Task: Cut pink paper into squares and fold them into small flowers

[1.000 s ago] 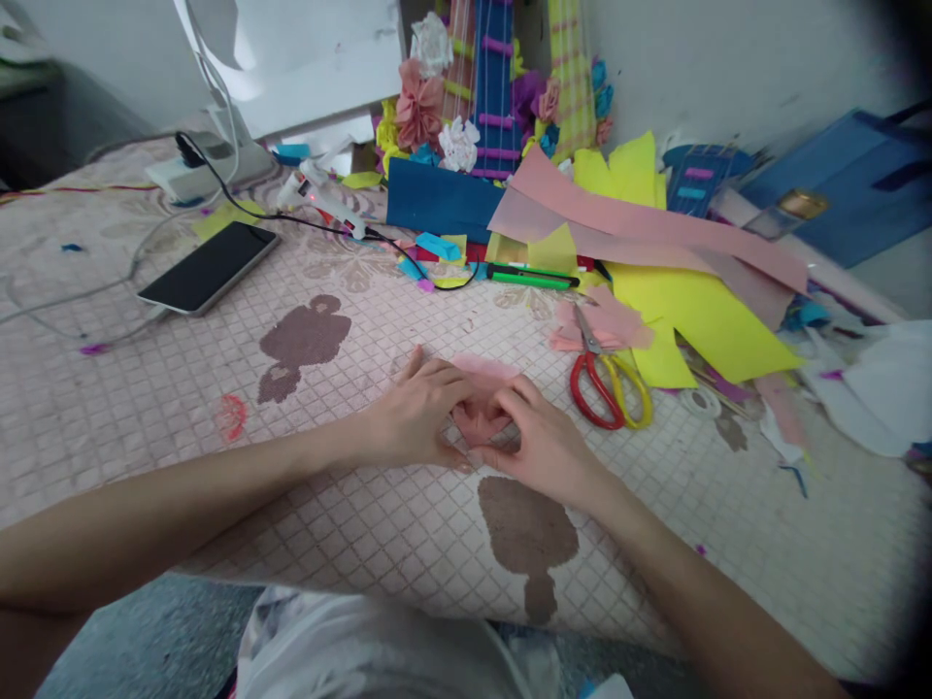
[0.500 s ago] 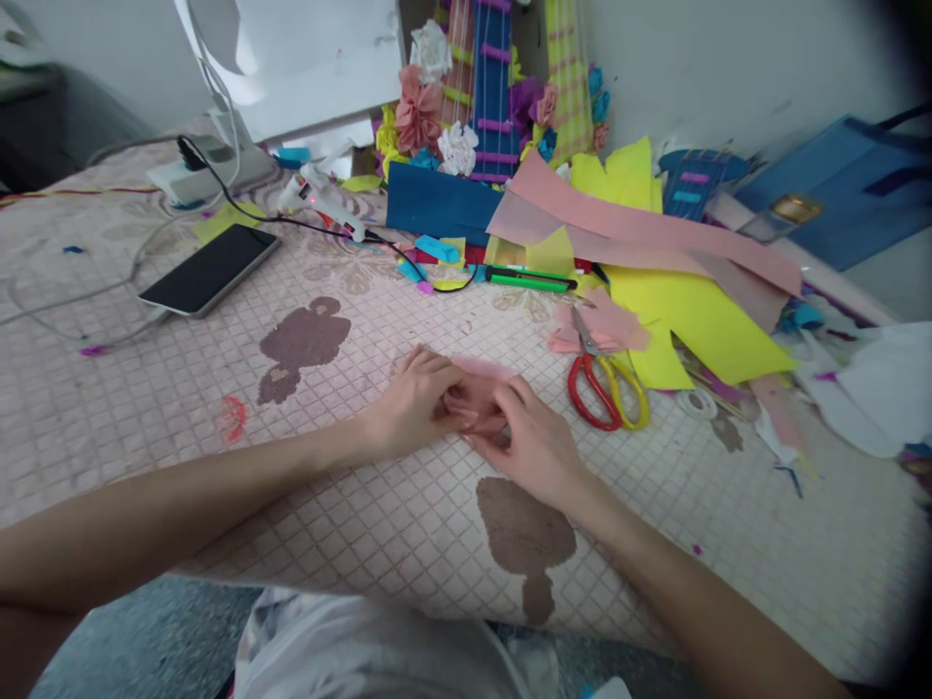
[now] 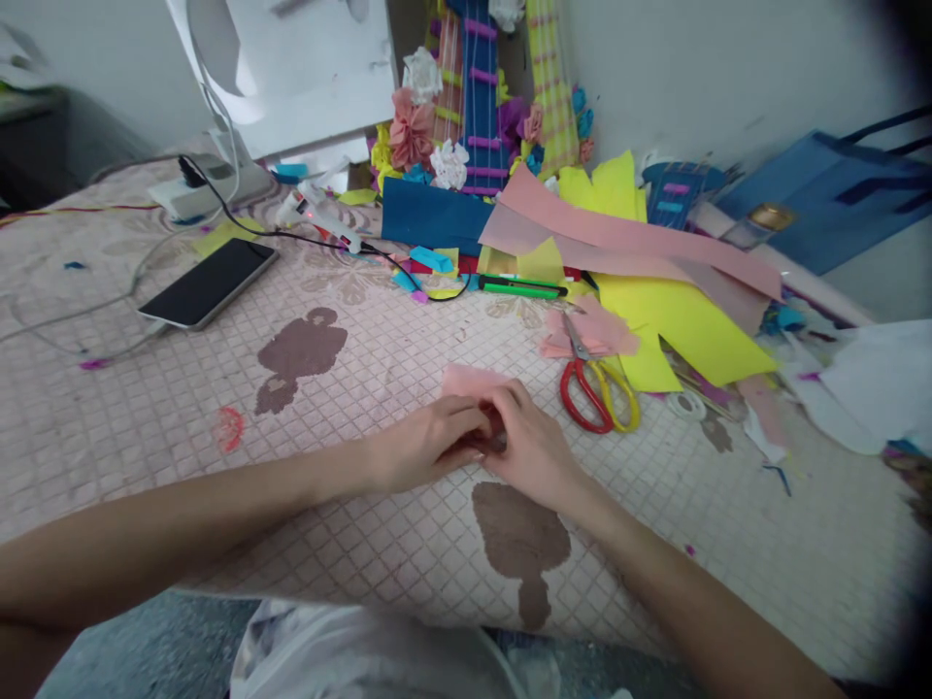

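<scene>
A small piece of pink paper (image 3: 464, 380) lies on the quilted pink cloth (image 3: 364, 349) in the middle of the view. My left hand (image 3: 426, 447) and my right hand (image 3: 533, 449) meet over its near edge, fingers curled and pinched together on the folded part of it. Most of the paper is hidden under my fingers; only its far corner shows. Red and yellow scissors (image 3: 598, 391) lie just to the right of my right hand, on scraps of pink paper.
A black phone (image 3: 208, 282) lies at the left with cables around it. A white glue gun (image 3: 320, 211) and a green pen (image 3: 522, 287) lie farther back. Yellow sheets (image 3: 677, 316), pink sheets, paper flowers (image 3: 410, 128) and a blue bag (image 3: 822, 199) crowd the back and right.
Both hands have closed tighter together over the pink paper, hiding more of it. The camera has tilted slightly, shifting the scene a little down and left.
</scene>
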`<state>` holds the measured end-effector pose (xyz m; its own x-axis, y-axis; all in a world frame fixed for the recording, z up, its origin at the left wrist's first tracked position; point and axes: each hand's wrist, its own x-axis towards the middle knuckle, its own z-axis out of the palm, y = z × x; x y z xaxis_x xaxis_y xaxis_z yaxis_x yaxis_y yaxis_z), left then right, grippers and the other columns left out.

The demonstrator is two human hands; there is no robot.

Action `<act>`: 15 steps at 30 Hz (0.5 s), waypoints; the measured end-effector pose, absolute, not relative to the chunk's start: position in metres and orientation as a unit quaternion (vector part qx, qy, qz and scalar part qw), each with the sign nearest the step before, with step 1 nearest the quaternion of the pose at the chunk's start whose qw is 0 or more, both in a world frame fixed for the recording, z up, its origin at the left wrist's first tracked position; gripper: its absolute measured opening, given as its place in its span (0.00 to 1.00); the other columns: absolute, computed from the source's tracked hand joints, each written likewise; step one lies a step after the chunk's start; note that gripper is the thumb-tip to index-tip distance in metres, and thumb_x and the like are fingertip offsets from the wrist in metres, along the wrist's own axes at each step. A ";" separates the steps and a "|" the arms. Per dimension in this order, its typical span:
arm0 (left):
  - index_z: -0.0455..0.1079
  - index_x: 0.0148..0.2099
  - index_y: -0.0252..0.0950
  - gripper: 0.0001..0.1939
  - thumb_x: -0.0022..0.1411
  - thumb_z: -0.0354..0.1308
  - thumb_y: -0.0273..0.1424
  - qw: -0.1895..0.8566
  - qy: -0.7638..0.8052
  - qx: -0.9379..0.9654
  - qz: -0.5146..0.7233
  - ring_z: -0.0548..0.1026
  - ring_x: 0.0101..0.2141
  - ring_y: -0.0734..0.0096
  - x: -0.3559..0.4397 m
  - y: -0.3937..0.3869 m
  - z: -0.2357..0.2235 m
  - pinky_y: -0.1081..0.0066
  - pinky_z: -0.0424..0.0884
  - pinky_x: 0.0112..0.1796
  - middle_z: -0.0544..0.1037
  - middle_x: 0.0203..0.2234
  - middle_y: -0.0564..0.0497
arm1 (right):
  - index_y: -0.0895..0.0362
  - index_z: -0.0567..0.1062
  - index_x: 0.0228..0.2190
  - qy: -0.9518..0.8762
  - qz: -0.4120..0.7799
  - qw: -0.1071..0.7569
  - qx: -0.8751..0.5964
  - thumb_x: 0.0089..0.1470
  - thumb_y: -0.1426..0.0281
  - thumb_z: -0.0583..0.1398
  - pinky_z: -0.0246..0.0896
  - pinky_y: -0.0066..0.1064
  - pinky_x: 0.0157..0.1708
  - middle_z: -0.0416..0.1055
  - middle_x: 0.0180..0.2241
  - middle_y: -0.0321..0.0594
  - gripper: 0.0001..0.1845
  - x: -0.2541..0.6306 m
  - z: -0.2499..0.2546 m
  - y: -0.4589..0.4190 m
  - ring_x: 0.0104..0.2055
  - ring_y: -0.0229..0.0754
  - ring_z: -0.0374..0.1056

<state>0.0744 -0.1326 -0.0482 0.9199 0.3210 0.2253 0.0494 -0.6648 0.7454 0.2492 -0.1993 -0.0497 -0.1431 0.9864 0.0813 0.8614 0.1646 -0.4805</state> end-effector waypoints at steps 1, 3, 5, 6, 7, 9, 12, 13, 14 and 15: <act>0.64 0.42 0.33 0.06 0.63 0.50 0.24 0.395 0.104 0.897 0.169 0.70 0.39 0.69 0.075 -0.132 -0.050 0.68 0.69 0.41 0.71 0.38 0.45 | 0.52 0.63 0.41 -0.743 0.180 0.206 -0.611 0.48 0.69 0.61 0.63 0.33 0.32 0.63 0.42 0.40 0.18 0.252 -0.048 -0.199 0.39 0.42 0.66; 0.63 0.43 0.33 0.06 0.63 0.50 0.24 0.392 0.110 0.898 0.167 0.70 0.38 0.69 0.075 -0.129 -0.053 0.68 0.69 0.40 0.70 0.37 0.45 | 0.53 0.63 0.42 -0.744 0.204 0.227 -0.594 0.49 0.71 0.60 0.64 0.34 0.36 0.63 0.41 0.40 0.17 0.258 -0.046 -0.197 0.41 0.42 0.66; 0.63 0.45 0.33 0.09 0.62 0.49 0.23 0.396 0.112 0.896 0.166 0.69 0.38 0.69 0.074 -0.126 -0.054 0.68 0.69 0.40 0.70 0.37 0.46 | 0.53 0.64 0.40 -0.734 0.197 0.228 -0.608 0.51 0.71 0.60 0.65 0.36 0.37 0.63 0.40 0.41 0.14 0.263 -0.046 -0.196 0.41 0.43 0.66; 0.63 0.46 0.34 0.10 0.62 0.49 0.23 0.400 0.111 0.894 0.168 0.69 0.39 0.69 0.073 -0.125 -0.054 0.69 0.69 0.40 0.70 0.37 0.46 | 0.54 0.64 0.39 -0.727 0.186 0.223 -0.622 0.51 0.70 0.59 0.65 0.37 0.37 0.63 0.39 0.41 0.13 0.266 -0.047 -0.196 0.40 0.44 0.66; 0.63 0.47 0.34 0.11 0.62 0.49 0.22 0.404 0.111 0.891 0.172 0.69 0.40 0.69 0.073 -0.125 -0.054 0.69 0.69 0.40 0.69 0.38 0.46 | 0.54 0.64 0.38 -0.721 0.176 0.216 -0.634 0.51 0.70 0.59 0.65 0.38 0.36 0.63 0.39 0.41 0.12 0.267 -0.049 -0.195 0.39 0.44 0.66; 0.63 0.46 0.34 0.11 0.62 0.49 0.22 0.406 0.121 0.886 0.189 0.68 0.40 0.69 0.073 -0.125 -0.055 0.70 0.69 0.40 0.69 0.39 0.46 | 0.54 0.63 0.37 -0.715 0.167 0.212 -0.644 0.51 0.71 0.59 0.66 0.38 0.35 0.64 0.39 0.41 0.11 0.272 -0.052 -0.195 0.39 0.44 0.67; 0.64 0.42 0.33 0.08 0.60 0.49 0.22 0.389 0.155 0.884 0.205 0.68 0.38 0.70 0.076 -0.127 -0.055 0.71 0.69 0.37 0.67 0.38 0.46 | 0.53 0.63 0.37 -0.711 0.182 0.226 -0.641 0.50 0.73 0.59 0.66 0.37 0.36 0.64 0.38 0.41 0.12 0.280 -0.054 -0.194 0.39 0.44 0.67; 0.64 0.40 0.33 0.06 0.60 0.49 0.22 0.379 0.165 0.888 0.200 0.68 0.37 0.70 0.077 -0.128 -0.055 0.71 0.69 0.36 0.67 0.37 0.46 | 0.53 0.63 0.36 -0.709 0.185 0.230 -0.640 0.50 0.74 0.59 0.65 0.36 0.36 0.64 0.38 0.40 0.11 0.282 -0.055 -0.194 0.39 0.43 0.67; 0.64 0.39 0.33 0.05 0.60 0.49 0.23 0.367 0.171 0.895 0.190 0.68 0.36 0.71 0.078 -0.129 -0.055 0.71 0.68 0.35 0.67 0.36 0.46 | 0.53 0.63 0.36 -0.708 0.187 0.231 -0.640 0.50 0.75 0.58 0.65 0.36 0.36 0.65 0.37 0.40 0.11 0.285 -0.054 -0.193 0.39 0.43 0.67; 0.64 0.37 0.33 0.04 0.61 0.49 0.23 0.353 0.173 0.902 0.177 0.68 0.35 0.71 0.080 -0.130 -0.055 0.71 0.68 0.35 0.67 0.36 0.47 | 0.53 0.64 0.35 -0.709 0.187 0.232 -0.640 0.50 0.75 0.57 0.65 0.36 0.36 0.65 0.37 0.40 0.10 0.286 -0.054 -0.192 0.38 0.42 0.67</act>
